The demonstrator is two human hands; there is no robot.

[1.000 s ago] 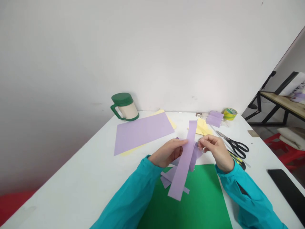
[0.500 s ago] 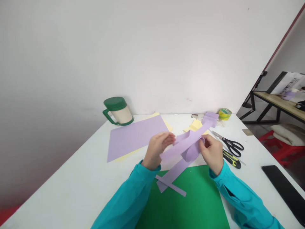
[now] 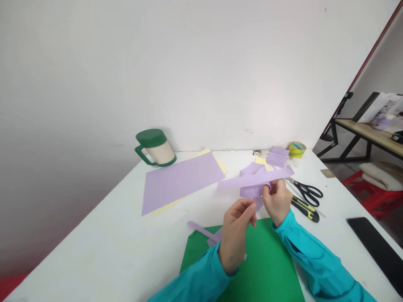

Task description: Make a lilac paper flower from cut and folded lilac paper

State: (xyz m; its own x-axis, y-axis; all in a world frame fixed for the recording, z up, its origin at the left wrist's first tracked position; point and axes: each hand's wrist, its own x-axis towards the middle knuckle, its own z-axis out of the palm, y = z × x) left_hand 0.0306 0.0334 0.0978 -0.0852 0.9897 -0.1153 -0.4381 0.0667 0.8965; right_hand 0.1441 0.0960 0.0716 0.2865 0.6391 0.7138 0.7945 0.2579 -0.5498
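Note:
My right hand (image 3: 277,202) is closed, pinching a purple paper piece (image 3: 250,191) made of folded, crossing strips. One long purple strip (image 3: 252,180) of it slants across the top, its left end blurred. My left hand (image 3: 236,233) is just below and left of it, fingers curled in with the thumb near them; whether anything is between them is hidden. Under that wrist lies a green sheet (image 3: 267,268). A narrow purple strip (image 3: 201,229) crosses its upper left edge, over a wider purple strip partly covered by my left hand.
Right of my right hand are black scissors (image 3: 307,192) and a yellow-black utility knife (image 3: 305,209). Behind are a tape roll (image 3: 297,149) and folded purple paper (image 3: 277,156). Left are a purple sheet (image 3: 182,180) over yellow paper and a green-lidded mug (image 3: 157,147). A black bar (image 3: 376,251) lies far right.
My left hand has come away from the long strip, moving right and nearer to me, its fingers now curled. The long strip has swung to a flatter slant.

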